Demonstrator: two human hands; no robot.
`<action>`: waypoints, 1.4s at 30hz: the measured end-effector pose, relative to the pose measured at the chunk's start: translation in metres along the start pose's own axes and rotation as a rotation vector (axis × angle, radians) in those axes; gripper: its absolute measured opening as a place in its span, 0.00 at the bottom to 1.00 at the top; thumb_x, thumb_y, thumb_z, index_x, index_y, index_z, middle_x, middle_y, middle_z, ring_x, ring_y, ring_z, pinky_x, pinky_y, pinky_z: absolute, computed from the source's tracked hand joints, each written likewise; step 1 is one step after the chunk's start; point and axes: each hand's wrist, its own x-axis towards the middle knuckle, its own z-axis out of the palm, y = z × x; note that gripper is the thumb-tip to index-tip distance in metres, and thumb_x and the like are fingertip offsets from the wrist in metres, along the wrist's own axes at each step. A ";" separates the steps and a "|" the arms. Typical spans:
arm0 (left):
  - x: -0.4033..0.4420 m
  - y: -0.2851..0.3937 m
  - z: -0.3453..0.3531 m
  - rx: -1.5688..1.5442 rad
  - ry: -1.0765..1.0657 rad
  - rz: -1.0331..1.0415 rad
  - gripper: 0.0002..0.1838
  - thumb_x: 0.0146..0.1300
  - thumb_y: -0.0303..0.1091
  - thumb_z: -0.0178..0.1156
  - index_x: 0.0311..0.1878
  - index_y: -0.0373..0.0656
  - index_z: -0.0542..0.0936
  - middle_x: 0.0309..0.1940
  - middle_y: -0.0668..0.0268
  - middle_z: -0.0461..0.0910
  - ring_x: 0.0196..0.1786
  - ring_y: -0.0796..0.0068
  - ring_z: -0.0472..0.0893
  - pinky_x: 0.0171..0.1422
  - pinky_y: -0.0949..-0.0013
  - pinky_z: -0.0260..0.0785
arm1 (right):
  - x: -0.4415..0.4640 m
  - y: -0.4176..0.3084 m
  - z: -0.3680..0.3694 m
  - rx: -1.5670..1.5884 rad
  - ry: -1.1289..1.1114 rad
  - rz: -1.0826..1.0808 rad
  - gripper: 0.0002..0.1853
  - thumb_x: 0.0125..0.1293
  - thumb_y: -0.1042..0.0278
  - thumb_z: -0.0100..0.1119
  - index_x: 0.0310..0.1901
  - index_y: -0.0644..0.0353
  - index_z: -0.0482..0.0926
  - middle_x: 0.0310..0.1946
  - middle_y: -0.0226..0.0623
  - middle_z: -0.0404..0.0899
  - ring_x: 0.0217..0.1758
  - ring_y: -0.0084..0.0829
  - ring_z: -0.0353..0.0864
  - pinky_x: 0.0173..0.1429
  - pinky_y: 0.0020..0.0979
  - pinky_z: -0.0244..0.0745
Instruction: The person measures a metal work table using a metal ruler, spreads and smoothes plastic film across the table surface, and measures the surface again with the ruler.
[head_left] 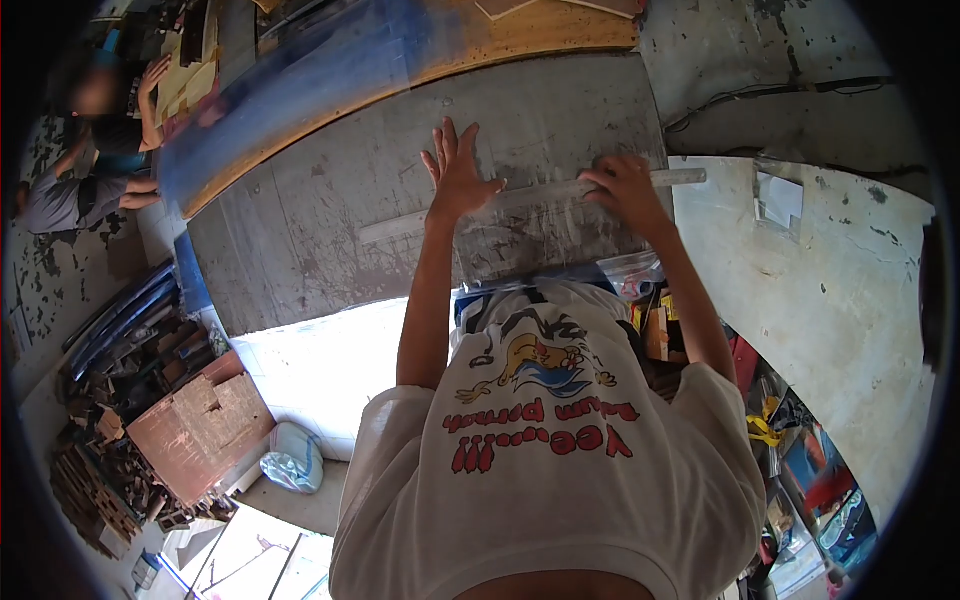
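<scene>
**Found slantwise: a long, narrow, translucent strip (541, 194)**

Saw the strip lying across a grey, scratched, flat work surface (290, 220), towards one o'clock in the view, running from just short of nine to just short of three and jutting past the surface's edge at the latter end. Found the left hand (457, 180) at twelve, open and palm down, fingers spread beyond the strip, wrist across it. Found the right hand (622, 188) near two, fingers bent over the strip; could not tell a firm grasp there from a mere press.

Noted farther out, at twelve, an orange-brown wooden board (530, 30), blue-tinted towards eleven. Saw a white, stained, flat panel (850, 290) at three and, at six, a white T-shirt with a cartoon print and red lettering (570, 520). Spotted a translucent, bluish-white plastic bag (292, 460) between seven and eight, stacked brown wood scraps (95, 490) towards eight, and a co-worker's raised forearm (148, 112) near ten.
</scene>
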 end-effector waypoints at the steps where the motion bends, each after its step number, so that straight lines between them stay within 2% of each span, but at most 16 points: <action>1: -0.001 -0.001 0.001 0.001 -0.001 -0.002 0.58 0.46 0.44 0.77 0.78 0.52 0.53 0.81 0.52 0.26 0.81 0.53 0.23 0.80 0.43 0.14 | -0.005 0.011 -0.006 -0.002 0.002 0.009 0.18 0.57 0.55 0.67 0.50 0.42 0.81 0.46 0.29 0.74 0.57 0.35 0.71 0.61 0.45 0.62; 7: -0.002 0.001 0.001 0.035 0.025 -0.019 0.56 0.45 0.44 0.78 0.77 0.55 0.56 0.81 0.57 0.29 0.82 0.58 0.25 0.81 0.44 0.17 | -0.029 0.051 -0.045 -0.021 -0.065 0.061 0.19 0.59 0.62 0.68 0.52 0.48 0.76 0.49 0.34 0.72 0.56 0.41 0.71 0.57 0.44 0.68; 13: 0.000 -0.003 0.001 0.016 0.032 0.011 0.55 0.45 0.44 0.77 0.76 0.54 0.58 0.81 0.56 0.27 0.82 0.56 0.24 0.80 0.43 0.15 | -0.052 0.080 -0.055 -0.004 -0.184 0.246 0.18 0.61 0.59 0.67 0.52 0.48 0.76 0.50 0.34 0.71 0.54 0.39 0.74 0.55 0.44 0.69; 16: -0.002 -0.002 0.001 0.018 0.031 0.005 0.54 0.46 0.44 0.77 0.76 0.55 0.58 0.81 0.57 0.28 0.82 0.57 0.24 0.81 0.44 0.16 | -0.063 0.096 -0.058 0.028 -0.186 0.265 0.17 0.62 0.57 0.66 0.52 0.48 0.77 0.47 0.35 0.75 0.48 0.38 0.78 0.54 0.44 0.68; 19: 0.000 -0.001 0.002 0.026 0.031 0.000 0.54 0.46 0.44 0.77 0.76 0.56 0.58 0.81 0.58 0.29 0.82 0.58 0.25 0.81 0.45 0.16 | -0.070 0.112 -0.056 0.195 -0.216 0.335 0.15 0.63 0.56 0.66 0.50 0.48 0.77 0.38 0.34 0.80 0.42 0.37 0.80 0.52 0.43 0.68; 22: 0.000 -0.002 0.001 0.033 0.028 -0.003 0.53 0.47 0.44 0.77 0.76 0.56 0.58 0.81 0.58 0.29 0.82 0.58 0.25 0.81 0.45 0.16 | -0.073 0.118 -0.061 0.211 -0.225 0.359 0.16 0.63 0.56 0.67 0.49 0.48 0.78 0.29 0.33 0.81 0.37 0.37 0.80 0.51 0.42 0.67; 25: -0.001 -0.001 0.001 0.028 0.038 0.003 0.53 0.47 0.44 0.77 0.76 0.56 0.58 0.81 0.57 0.29 0.82 0.58 0.25 0.81 0.44 0.16 | -0.084 0.131 -0.057 0.153 -0.137 0.343 0.16 0.62 0.55 0.68 0.48 0.49 0.79 0.28 0.32 0.82 0.33 0.36 0.80 0.49 0.39 0.68; 28: -0.002 -0.001 0.000 0.019 0.033 -0.002 0.53 0.48 0.44 0.76 0.76 0.57 0.59 0.81 0.57 0.29 0.82 0.57 0.25 0.81 0.44 0.16 | -0.090 0.139 -0.056 0.162 -0.023 0.306 0.13 0.61 0.56 0.71 0.40 0.55 0.83 0.27 0.34 0.81 0.30 0.33 0.79 0.42 0.36 0.69; 31: -0.001 -0.001 0.000 0.016 0.023 -0.011 0.53 0.47 0.44 0.76 0.76 0.57 0.59 0.81 0.56 0.29 0.82 0.57 0.25 0.81 0.44 0.16 | -0.095 0.139 -0.066 0.151 0.006 0.365 0.12 0.59 0.57 0.72 0.36 0.57 0.84 0.24 0.34 0.80 0.26 0.31 0.75 0.36 0.34 0.69; 35: -0.002 -0.002 0.000 0.015 0.027 0.001 0.54 0.46 0.44 0.77 0.76 0.57 0.58 0.81 0.56 0.29 0.82 0.57 0.25 0.81 0.44 0.16 | -0.100 0.148 -0.066 0.138 0.071 0.324 0.13 0.57 0.59 0.74 0.29 0.59 0.83 0.17 0.35 0.75 0.21 0.29 0.68 0.28 0.33 0.64; 38: -0.001 -0.002 0.000 0.014 0.026 0.001 0.54 0.46 0.44 0.77 0.77 0.57 0.58 0.81 0.56 0.29 0.82 0.57 0.25 0.81 0.44 0.16 | -0.106 0.157 -0.066 0.146 0.055 0.305 0.12 0.58 0.65 0.74 0.27 0.63 0.81 0.17 0.37 0.74 0.20 0.27 0.69 0.27 0.32 0.63; 42: -0.002 -0.002 0.000 0.025 0.026 -0.002 0.54 0.47 0.44 0.77 0.77 0.58 0.58 0.81 0.56 0.29 0.82 0.58 0.25 0.81 0.45 0.16 | -0.106 0.155 -0.067 0.085 0.033 0.313 0.15 0.57 0.61 0.74 0.23 0.62 0.80 0.15 0.37 0.74 0.19 0.30 0.69 0.27 0.35 0.63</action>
